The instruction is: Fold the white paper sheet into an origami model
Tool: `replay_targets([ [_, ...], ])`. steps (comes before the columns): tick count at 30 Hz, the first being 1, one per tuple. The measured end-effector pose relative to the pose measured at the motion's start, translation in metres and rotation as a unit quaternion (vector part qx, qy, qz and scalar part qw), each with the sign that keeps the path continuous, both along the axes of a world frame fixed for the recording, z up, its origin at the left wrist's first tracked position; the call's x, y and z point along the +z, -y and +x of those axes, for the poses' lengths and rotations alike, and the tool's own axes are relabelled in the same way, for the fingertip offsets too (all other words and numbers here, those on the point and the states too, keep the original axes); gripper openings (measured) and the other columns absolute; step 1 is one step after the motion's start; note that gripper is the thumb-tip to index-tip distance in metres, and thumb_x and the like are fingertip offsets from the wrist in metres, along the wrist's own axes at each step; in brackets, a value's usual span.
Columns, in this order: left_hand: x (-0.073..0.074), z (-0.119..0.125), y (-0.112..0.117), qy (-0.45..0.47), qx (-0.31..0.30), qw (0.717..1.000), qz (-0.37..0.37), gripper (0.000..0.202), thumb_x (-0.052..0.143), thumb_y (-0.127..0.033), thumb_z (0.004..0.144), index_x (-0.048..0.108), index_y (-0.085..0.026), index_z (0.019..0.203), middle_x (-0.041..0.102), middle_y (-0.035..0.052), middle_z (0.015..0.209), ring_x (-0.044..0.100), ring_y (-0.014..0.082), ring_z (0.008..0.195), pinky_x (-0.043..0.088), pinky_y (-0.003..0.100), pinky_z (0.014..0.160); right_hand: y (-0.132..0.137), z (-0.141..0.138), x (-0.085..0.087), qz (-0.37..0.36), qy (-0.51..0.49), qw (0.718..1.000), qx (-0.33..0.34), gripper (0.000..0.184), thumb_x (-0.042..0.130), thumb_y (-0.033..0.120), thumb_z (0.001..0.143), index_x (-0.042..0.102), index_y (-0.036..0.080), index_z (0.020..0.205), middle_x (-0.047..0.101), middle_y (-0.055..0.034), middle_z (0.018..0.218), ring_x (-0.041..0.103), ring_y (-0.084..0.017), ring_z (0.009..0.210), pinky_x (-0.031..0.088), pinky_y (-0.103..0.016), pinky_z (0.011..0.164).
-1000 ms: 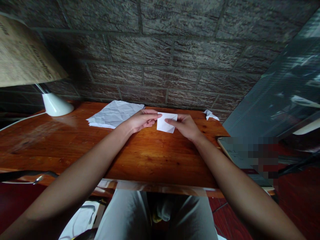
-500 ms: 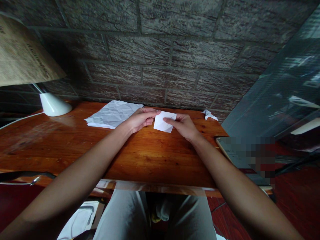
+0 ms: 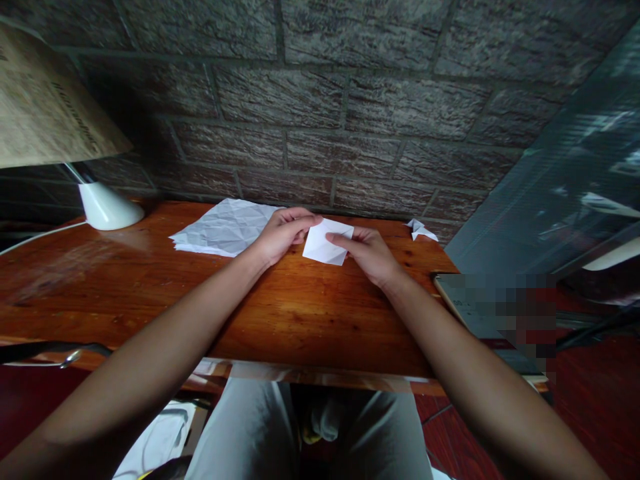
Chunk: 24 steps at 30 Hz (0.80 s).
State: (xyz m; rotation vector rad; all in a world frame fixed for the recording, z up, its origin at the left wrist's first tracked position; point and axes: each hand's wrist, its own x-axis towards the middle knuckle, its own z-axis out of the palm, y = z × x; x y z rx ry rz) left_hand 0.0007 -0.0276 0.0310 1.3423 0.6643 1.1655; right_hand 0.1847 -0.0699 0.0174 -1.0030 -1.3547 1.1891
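Note:
A small white square of folded paper (image 3: 320,248) is held up over the wooden table between both hands. My left hand (image 3: 287,233) pinches its upper left corner between thumb and fingers. From the right side, my right hand (image 3: 369,250) grips it, thumb flat on the near face and the fingers hidden behind. Behind my left hand lies a stack of creased white sheets (image 3: 225,227). Near the far right corner of the table sits a small folded paper piece (image 3: 423,231) with pointed tips.
A lamp with a white base (image 3: 110,208) and a paper-like shade (image 3: 50,107) stands at the left. The stone-block wall (image 3: 310,100) borders the table's (image 3: 310,320) far edge. At the right is a translucent panel (image 3: 525,193), with a partly blurred flat object (image 3: 465,300) below it.
My left hand has shifted slightly, its fingers now higher at the paper's upper left corner. The paper's left part shows a little wider. My right hand stays nearly still.

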Motion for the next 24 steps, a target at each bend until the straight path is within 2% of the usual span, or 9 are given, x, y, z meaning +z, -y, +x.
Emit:
replay_targets([
  [5, 0.0006, -0.0002, -0.0009, 0.003, -0.004, 1.000, 0.023, 0.046, 0.085, -0.040, 0.068, 0.049, -0.017, 0.051, 0.041, -0.0058, 0.052, 0.030, 0.0038, 0.047, 0.015, 0.023, 0.047, 0.0022, -0.0020, 0.0018, -0.005, -0.021, 1.000, 0.011, 0.038, 0.089, 0.047, 0.063, 0.080, 0.018, 0.085, 0.078, -0.0034, 0.081, 0.063, -0.013, 0.069, 0.047, -0.029, 0.071],
  [10, -0.0042, 0.0009, -0.0036, -0.020, 0.012, 0.999, 0.031, 0.054, 0.082, -0.053, 0.071, 0.046, -0.018, 0.052, 0.039, -0.0061, 0.051, 0.028, 0.0048, 0.046, 0.016, 0.024, 0.047, 0.0022, -0.0021, 0.0013, -0.006, -0.009, 1.000, 0.014, 0.040, 0.088, 0.049, 0.064, 0.080, 0.017, 0.088, 0.078, -0.0046, 0.083, 0.064, -0.015, 0.071, 0.047, -0.030, 0.072],
  [14, -0.0084, 0.0026, -0.0027, -0.073, 0.047, 0.995, 0.059, 0.057, 0.074, -0.065, 0.076, 0.051, -0.018, 0.054, 0.040, -0.0054, 0.051, 0.029, 0.0061, 0.047, 0.017, 0.025, 0.048, -0.0010, 0.0004, -0.0004, -0.009, -0.006, 1.000, -0.008, 0.042, 0.088, 0.050, 0.063, 0.080, 0.017, 0.087, 0.079, -0.0056, 0.084, 0.065, -0.016, 0.070, 0.048, -0.030, 0.069],
  [18, -0.0065, 0.0021, 0.0009, -0.115, 0.041, 0.987, 0.101, 0.044, 0.082, -0.055, 0.071, 0.063, -0.017, 0.060, 0.052, -0.0033, 0.056, 0.039, 0.0078, 0.053, 0.026, 0.024, 0.051, -0.0025, 0.0024, -0.0010, -0.013, -0.020, 1.000, -0.014, 0.042, 0.089, 0.049, 0.062, 0.080, 0.017, 0.088, 0.079, -0.0055, 0.084, 0.065, -0.015, 0.069, 0.049, -0.030, 0.070],
  [21, -0.0048, 0.0014, 0.0017, -0.119, 0.029, 0.989, 0.085, 0.037, 0.084, -0.049, 0.068, 0.069, -0.016, 0.067, 0.059, -0.0021, 0.060, 0.045, 0.0088, 0.055, 0.033, 0.023, 0.055, -0.0019, 0.0031, -0.0010, -0.017, -0.012, 1.000, -0.012, 0.042, 0.089, 0.049, 0.062, 0.081, 0.017, 0.089, 0.079, -0.0055, 0.085, 0.065, -0.015, 0.069, 0.048, -0.029, 0.068],
  [24, -0.0051, 0.0017, 0.0008, -0.098, 0.015, 0.993, 0.071, 0.039, 0.088, -0.048, 0.061, 0.071, -0.015, 0.071, 0.065, 0.0000, 0.067, 0.053, 0.0110, 0.062, 0.041, 0.025, 0.062, -0.0009, 0.0032, -0.0007, -0.016, -0.012, 1.000, -0.010, 0.042, 0.088, 0.048, 0.063, 0.081, 0.017, 0.090, 0.079, -0.0054, 0.087, 0.064, -0.014, 0.069, 0.046, -0.028, 0.067],
])
